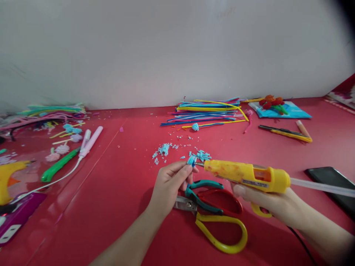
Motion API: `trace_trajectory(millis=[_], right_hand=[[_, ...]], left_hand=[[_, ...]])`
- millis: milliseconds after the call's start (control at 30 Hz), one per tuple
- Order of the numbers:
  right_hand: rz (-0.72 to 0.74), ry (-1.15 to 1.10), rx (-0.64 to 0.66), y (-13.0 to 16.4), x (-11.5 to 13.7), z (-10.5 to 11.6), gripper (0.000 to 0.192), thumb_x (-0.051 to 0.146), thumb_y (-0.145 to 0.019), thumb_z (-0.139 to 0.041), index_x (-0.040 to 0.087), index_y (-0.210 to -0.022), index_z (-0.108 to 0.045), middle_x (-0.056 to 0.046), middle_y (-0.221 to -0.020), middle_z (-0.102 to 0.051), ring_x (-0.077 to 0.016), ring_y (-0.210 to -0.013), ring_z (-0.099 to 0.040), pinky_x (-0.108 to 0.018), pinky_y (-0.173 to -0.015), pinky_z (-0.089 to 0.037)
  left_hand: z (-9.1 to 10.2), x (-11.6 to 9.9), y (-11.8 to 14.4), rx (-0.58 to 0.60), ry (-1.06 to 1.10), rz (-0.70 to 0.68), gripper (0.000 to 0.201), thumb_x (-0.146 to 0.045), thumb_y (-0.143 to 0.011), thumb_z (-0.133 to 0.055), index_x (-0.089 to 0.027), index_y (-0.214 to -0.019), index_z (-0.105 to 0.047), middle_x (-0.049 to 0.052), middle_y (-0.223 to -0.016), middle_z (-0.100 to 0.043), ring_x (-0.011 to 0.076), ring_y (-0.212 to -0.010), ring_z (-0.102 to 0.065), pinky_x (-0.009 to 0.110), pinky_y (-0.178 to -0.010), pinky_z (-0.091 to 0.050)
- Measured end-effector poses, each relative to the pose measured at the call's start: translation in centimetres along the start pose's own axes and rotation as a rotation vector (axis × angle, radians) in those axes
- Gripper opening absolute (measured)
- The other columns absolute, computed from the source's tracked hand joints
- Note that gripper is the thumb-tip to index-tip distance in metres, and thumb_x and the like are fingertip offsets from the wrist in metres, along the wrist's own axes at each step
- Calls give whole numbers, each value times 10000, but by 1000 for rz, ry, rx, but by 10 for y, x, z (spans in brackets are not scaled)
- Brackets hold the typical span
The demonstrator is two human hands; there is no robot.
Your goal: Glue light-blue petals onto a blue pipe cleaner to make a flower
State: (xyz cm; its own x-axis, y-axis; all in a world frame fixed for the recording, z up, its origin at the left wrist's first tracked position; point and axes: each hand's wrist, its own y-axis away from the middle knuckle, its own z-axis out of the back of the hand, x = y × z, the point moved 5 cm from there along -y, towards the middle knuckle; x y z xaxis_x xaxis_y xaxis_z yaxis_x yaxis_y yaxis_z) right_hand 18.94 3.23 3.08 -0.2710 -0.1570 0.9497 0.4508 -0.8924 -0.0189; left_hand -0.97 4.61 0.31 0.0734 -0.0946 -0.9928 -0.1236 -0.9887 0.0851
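Observation:
My left hand (pixel 169 181) pinches a small light-blue fuzzy piece (pixel 191 160), apparently of pipe cleaner, with a darker blue part near the thumb. Wrapped round a yellow glue gun (pixel 235 171) is my right hand (pixel 257 195). The gun's metal nozzle points left and meets or nearly meets the blue piece; I cannot tell if they touch. A clear glue stick (pixel 318 186) sticks out of its back end. Below the hands lie scissors with yellow and red handles (pixel 241 236) and teal-handled pliers (pixel 206 183). Short blue cut pieces (pixel 203 155) and blue fluff (pixel 164 149) lie just beyond.
Pipe cleaners (pixel 205 111) lie along the wall, with a blue pompom (pixel 195 127) before them. At right are a blue packet (pixel 296 110), a cutter (pixel 288 133) and a phone (pixel 332 181). A pink hair iron (pixel 90 142), green-handled tool (pixel 59 165) and purple power strip (pixel 22 214) are left.

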Motion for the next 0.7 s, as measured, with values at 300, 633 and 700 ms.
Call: trace_trajectory(millis=[300,633,700], right_hand=[[-13,40,13,1,-8,-3,136,355,-829,-538,245,-850,-614,7,-701,-606,-149,-592,-562,-220,-504,-501],[50,103,43,-3,-8,-4,138,350,-831,-528,294,-916,-622,16,-746,-620,-174,-652,-589,-234,-555,-522],[59,99,51,-3,-7,-4,141,346,-831,-530,297,-923,-624,13,-743,-622,-178,-650,-597,-240,-554,-524]], left_hand=[[0,0,0,8,29,5,229,-326,-824,-553,-154,-815,-704,-18,-556,-530,51,-450,-402,195,-442,-306],[0,3,0,9,52,12,216,-315,-841,-545,-174,-820,-707,-26,-563,-535,36,-457,-402,180,-453,-300],[0,3,0,13,52,13,213,-315,-840,-548,-176,-817,-708,-28,-560,-534,35,-456,-403,178,-450,-298]])
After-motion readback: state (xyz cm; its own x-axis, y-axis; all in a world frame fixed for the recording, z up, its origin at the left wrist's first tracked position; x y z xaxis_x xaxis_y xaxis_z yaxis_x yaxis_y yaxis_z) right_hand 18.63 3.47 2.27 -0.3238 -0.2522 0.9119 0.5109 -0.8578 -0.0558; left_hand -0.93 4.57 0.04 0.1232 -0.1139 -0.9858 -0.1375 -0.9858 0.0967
